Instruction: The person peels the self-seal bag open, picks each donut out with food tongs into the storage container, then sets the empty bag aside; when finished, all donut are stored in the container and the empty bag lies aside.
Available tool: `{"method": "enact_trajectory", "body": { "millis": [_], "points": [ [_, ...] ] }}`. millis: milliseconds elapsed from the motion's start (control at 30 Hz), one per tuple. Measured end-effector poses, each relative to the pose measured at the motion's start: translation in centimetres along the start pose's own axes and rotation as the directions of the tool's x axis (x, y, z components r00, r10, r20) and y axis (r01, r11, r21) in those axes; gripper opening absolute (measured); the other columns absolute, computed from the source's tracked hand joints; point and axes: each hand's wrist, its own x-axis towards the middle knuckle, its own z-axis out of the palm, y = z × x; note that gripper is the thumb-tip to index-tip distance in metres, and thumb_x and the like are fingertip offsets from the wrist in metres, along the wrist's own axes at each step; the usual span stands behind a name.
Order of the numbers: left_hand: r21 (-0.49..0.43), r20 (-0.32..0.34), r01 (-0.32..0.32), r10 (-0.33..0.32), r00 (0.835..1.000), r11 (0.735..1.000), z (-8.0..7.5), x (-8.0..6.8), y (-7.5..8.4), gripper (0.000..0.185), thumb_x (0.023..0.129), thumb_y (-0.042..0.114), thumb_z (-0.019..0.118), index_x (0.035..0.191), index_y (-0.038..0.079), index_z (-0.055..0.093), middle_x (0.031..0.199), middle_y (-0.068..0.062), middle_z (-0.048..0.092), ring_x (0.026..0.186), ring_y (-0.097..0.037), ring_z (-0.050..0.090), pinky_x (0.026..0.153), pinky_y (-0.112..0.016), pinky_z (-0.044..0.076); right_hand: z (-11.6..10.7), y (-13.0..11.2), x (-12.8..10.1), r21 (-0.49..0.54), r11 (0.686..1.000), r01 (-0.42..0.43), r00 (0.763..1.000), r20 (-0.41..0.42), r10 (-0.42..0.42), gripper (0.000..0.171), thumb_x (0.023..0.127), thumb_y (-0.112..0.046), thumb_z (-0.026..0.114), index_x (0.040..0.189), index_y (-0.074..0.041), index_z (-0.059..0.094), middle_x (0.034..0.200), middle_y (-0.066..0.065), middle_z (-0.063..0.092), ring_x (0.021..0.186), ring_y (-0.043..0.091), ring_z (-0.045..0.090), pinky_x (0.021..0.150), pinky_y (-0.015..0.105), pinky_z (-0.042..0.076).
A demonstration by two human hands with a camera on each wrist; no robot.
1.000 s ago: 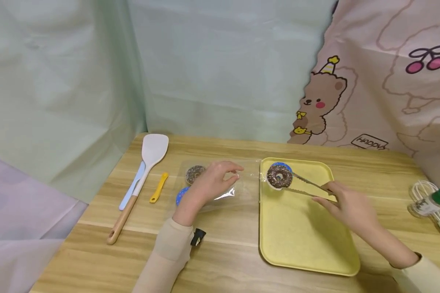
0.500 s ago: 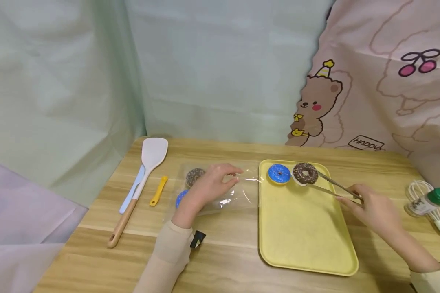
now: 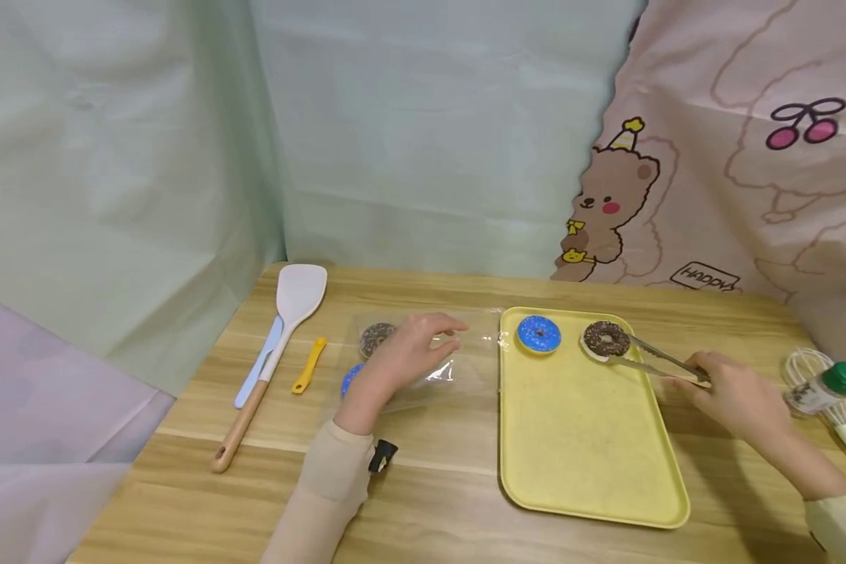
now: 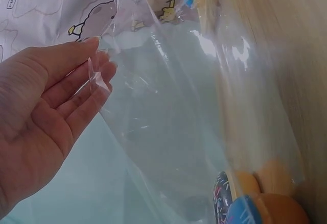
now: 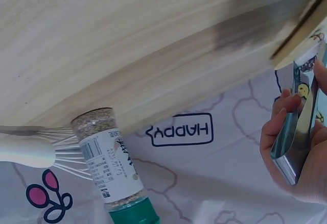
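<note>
My right hand grips metal tongs whose tips sit either side of a chocolate sprinkled donut at the far right of the yellow tray. A blue donut lies at the tray's far left. My left hand pinches the edge of a clear plastic bag lying left of the tray. Inside it are a chocolate donut and a blue one. In the left wrist view the bag is lifted by my fingers. The right wrist view shows the tongs in my hand.
A white spatula, a light blue scraper and a small yellow tool lie at the table's left. A whisk and a green-capped bottle lie at the right edge. Curtains close off the back.
My right hand has carried the chocolate donut in the tongs rightwards, from over the blue donut to the tray's far right. My left hand stays on the bag.
</note>
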Motion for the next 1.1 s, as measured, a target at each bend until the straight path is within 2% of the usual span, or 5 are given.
{"method": "enact_trajectory", "body": {
  "millis": [133,333,500,733,1100],
  "points": [
    [-0.008,0.002,0.015,-0.015,1.000,1.000,0.1,0.0,-0.2,0.028,0.090,0.012,0.062,0.117,0.008,0.065,0.117,-0.006,0.065,0.104,-0.018,0.062,0.091,-0.032,0.050,0.3,0.3,0.0,-0.001,1.000,-0.013,0.999,0.035,0.013,0.041,0.085,-0.041,0.066,0.103,-0.004,0.062,0.074,0.009,0.061,0.053,0.017,0.047,0.036,0.029,0.031],
    [-0.011,0.008,0.032,-0.032,0.999,0.999,0.2,-0.1,-0.2,0.028,0.090,0.014,0.062,0.118,0.010,0.065,0.117,-0.005,0.065,0.105,-0.017,0.062,0.092,-0.032,0.050,-0.4,0.4,-0.4,-0.022,0.997,-0.075,0.993,0.084,0.077,0.060,0.083,-0.052,0.062,0.114,-0.001,0.059,0.103,0.027,0.059,0.063,0.031,0.059,0.038,0.030,0.036],
    [-0.009,0.009,0.034,-0.034,0.999,0.999,0.2,-0.1,-0.3,0.028,0.090,0.013,0.062,0.118,0.010,0.065,0.118,-0.005,0.065,0.105,-0.018,0.062,0.092,-0.032,0.049,-1.1,-0.1,-0.8,-0.032,0.995,-0.096,0.995,0.010,0.096,0.061,0.083,-0.054,0.062,0.115,-0.002,0.058,0.098,0.027,0.060,0.059,0.032,0.058,0.037,0.029,0.034],
    [-0.013,0.009,0.014,-0.014,1.000,1.000,0.0,-0.1,-0.4,0.027,0.090,0.012,0.062,0.117,0.008,0.065,0.117,-0.006,0.065,0.105,-0.019,0.062,0.092,-0.032,0.050,0.0,-2.1,-0.3,-0.037,0.996,0.079,0.978,-0.190,-0.084,0.043,0.082,-0.043,0.068,0.114,-0.014,0.062,0.080,0.013,0.063,0.050,0.017,0.048,0.035,0.026,0.027],
    [-0.008,0.004,0.002,-0.002,1.000,1.000,-0.1,0.2,-0.3,0.027,0.090,0.011,0.062,0.116,0.006,0.065,0.116,-0.007,0.066,0.104,-0.020,0.062,0.091,-0.033,0.050,1.3,-8.3,2.1,0.129,0.963,0.236,0.971,0.014,-0.240,0.041,0.096,-0.035,0.051,0.127,-0.009,0.054,0.106,0.010,0.061,0.074,0.022,0.059,0.052,0.033,0.046]
  ]
}}
